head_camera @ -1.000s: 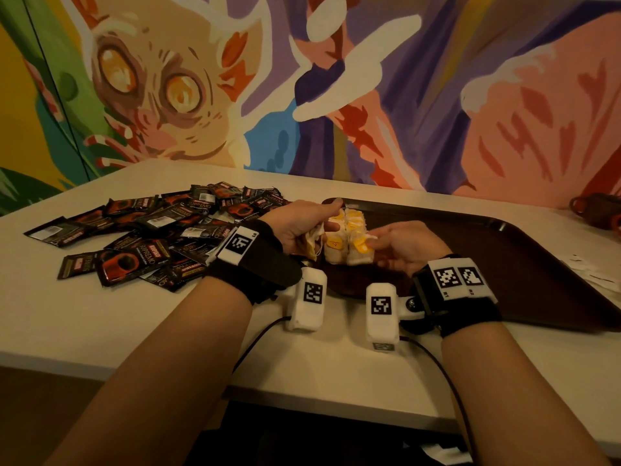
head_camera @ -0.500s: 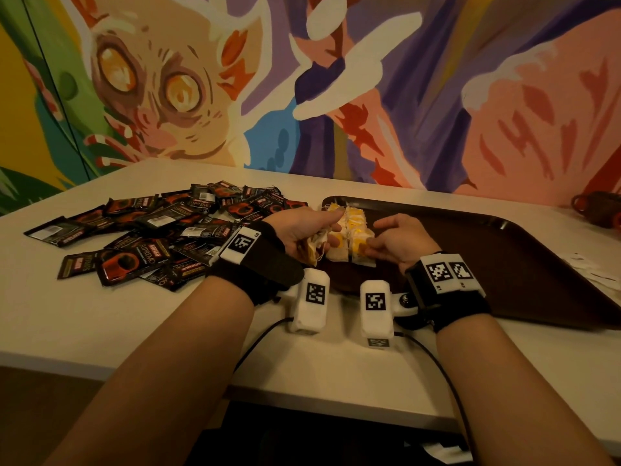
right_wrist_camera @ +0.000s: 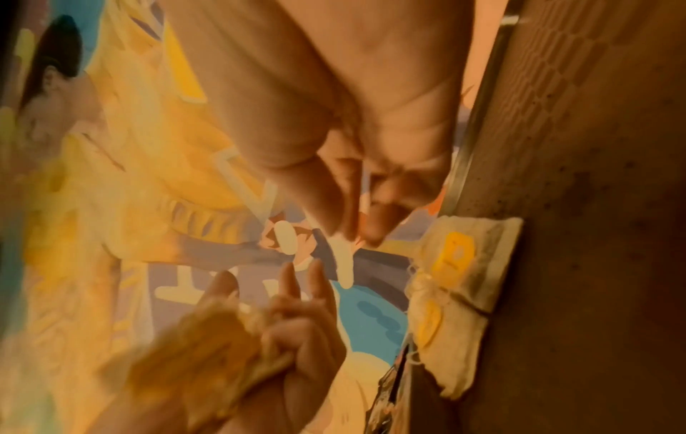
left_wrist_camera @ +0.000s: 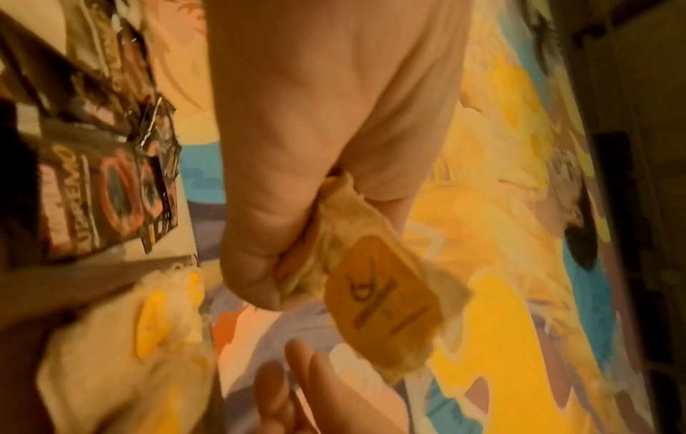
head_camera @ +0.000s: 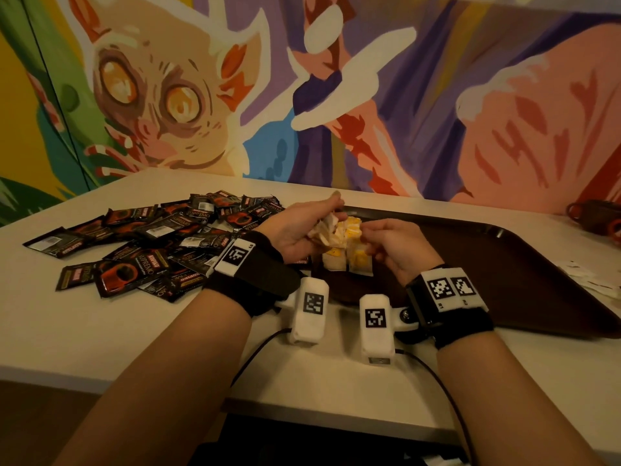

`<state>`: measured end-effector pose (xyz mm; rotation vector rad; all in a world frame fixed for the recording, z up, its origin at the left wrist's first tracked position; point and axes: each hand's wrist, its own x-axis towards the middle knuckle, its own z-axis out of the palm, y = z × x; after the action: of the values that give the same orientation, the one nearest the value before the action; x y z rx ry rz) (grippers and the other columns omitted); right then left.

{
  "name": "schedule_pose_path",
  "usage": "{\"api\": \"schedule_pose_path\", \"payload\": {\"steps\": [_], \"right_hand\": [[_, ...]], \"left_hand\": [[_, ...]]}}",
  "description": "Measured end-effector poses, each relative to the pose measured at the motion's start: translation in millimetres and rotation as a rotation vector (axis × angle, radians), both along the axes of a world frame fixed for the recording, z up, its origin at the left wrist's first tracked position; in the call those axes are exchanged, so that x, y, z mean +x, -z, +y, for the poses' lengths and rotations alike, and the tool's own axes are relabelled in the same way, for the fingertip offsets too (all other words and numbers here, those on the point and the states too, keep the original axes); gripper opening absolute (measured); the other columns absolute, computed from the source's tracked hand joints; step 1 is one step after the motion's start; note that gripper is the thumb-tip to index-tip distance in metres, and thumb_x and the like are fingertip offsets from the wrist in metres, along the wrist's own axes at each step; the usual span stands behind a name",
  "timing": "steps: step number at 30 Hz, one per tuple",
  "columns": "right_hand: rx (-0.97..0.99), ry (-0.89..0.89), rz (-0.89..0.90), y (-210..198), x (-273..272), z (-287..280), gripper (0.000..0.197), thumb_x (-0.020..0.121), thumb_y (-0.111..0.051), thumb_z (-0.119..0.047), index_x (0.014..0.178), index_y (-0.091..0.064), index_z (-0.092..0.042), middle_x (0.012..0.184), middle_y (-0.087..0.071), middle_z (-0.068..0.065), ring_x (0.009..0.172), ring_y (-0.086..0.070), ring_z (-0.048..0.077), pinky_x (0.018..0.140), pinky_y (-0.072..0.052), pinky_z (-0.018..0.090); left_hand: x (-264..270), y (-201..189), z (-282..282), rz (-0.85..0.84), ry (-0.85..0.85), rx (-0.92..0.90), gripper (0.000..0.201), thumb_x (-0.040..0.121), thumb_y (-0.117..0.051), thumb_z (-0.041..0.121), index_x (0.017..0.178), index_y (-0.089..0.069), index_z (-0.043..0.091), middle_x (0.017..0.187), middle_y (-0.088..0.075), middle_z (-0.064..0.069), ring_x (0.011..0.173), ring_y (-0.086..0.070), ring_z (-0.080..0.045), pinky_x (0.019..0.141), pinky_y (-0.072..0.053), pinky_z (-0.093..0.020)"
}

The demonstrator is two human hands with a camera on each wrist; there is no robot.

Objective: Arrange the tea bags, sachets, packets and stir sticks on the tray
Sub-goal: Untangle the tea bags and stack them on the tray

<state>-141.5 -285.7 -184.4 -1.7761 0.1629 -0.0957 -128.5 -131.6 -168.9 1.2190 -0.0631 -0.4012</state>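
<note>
Since half a second ago my left hand [head_camera: 295, 230] has lifted its crumpled cream-and-yellow tea bags [head_camera: 324, 228] a little higher above the near-left corner of the dark brown plastic tray [head_camera: 504, 264], and my right hand [head_camera: 396, 250] has drawn in closer to them.

From the head view, the left grip is closed round that bunch, held just over the neat stack of paper tea bags with yellow tags [head_camera: 349, 260] that lies on the tray. My right fingers are curled, tips near the stack; whether they pinch anything I cannot tell from here. To the left, a heap of black-and-red foil coffee sachets [head_camera: 151, 247] is spread over the pale tabletop [head_camera: 100, 331].

Through the left wrist camera, my left hand [left_wrist_camera: 326, 146] clamps thumb and fingers on the held tea bags [left_wrist_camera: 378, 293], a yellow tag hanging out below. The stack [left_wrist_camera: 122, 352] shows blurred at lower left, sachets [left_wrist_camera: 104, 191] beyond.

Through the right wrist camera, my right hand [right_wrist_camera: 352, 132] has its fingertips [right_wrist_camera: 375, 226] bunched together, holding nothing I can make out. The stack [right_wrist_camera: 460, 279] rests against the tray's textured floor [right_wrist_camera: 594, 205].
</note>
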Motion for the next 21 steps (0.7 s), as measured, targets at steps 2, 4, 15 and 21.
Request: {"api": "schedule_pose_path", "payload": {"steps": [2, 4, 15, 21], "right_hand": [[0.083, -0.103, -0.056, -3.9, -8.1, 5.5, 0.018, 0.093, -0.057, -0.016, 0.107, -0.064, -0.007, 0.087, -0.064, 0.006, 0.064, -0.052, 0.011, 0.06, -0.041, 0.022], [0.136, -0.204, -0.086, -8.0, -15.5, 10.2, 0.017, 0.092, -0.058, -0.021, 0.102, -0.064, -0.008, 0.084, -0.064, 0.005, 0.065, -0.054, 0.012, 0.063, -0.041, 0.024], [0.137, -0.294, -0.078, -9.8, -21.5, 10.8, 0.018, 0.086, -0.058, 0.003, 0.099, -0.06, -0.009, 0.083, -0.063, 0.008, 0.068, -0.059, 0.016, 0.057, -0.05, 0.021], [0.079, -0.215, -0.065, -14.0, -18.5, 0.4, 0.015, 0.091, -0.054, -0.001, 0.098, -0.063, -0.011, 0.082, -0.064, 0.005, 0.066, -0.058, 0.015, 0.058, -0.044, 0.024]], "left_hand": [[-2.0, -2.4, -0.3, 0.014, -0.02, -0.15, 0.021, 0.097, -0.05, 0.03, 0.104, -0.059, 0.012, 0.101, -0.061, -0.009, 0.089, -0.06, -0.021, 0.089, -0.047, -0.041], [-4.2, -3.9, 0.4, 0.047, -0.025, -0.262, 0.02, 0.096, -0.052, 0.026, 0.103, -0.059, 0.009, 0.098, -0.061, -0.01, 0.088, -0.061, -0.022, 0.082, -0.05, -0.039], [-7.6, -4.4, 1.0, 0.037, -0.052, -0.364, 0.046, 0.094, -0.032, -0.01, 0.132, -0.048, 0.012, 0.105, -0.054, -0.012, 0.098, -0.054, -0.023, 0.102, -0.038, -0.039], [-4.0, -2.9, 5.8, -0.108, 0.074, -0.017, 0.012, 0.096, -0.049, 0.008, 0.101, -0.06, 0.01, 0.082, -0.064, -0.008, 0.073, -0.06, -0.016, 0.067, -0.047, -0.028]]}}
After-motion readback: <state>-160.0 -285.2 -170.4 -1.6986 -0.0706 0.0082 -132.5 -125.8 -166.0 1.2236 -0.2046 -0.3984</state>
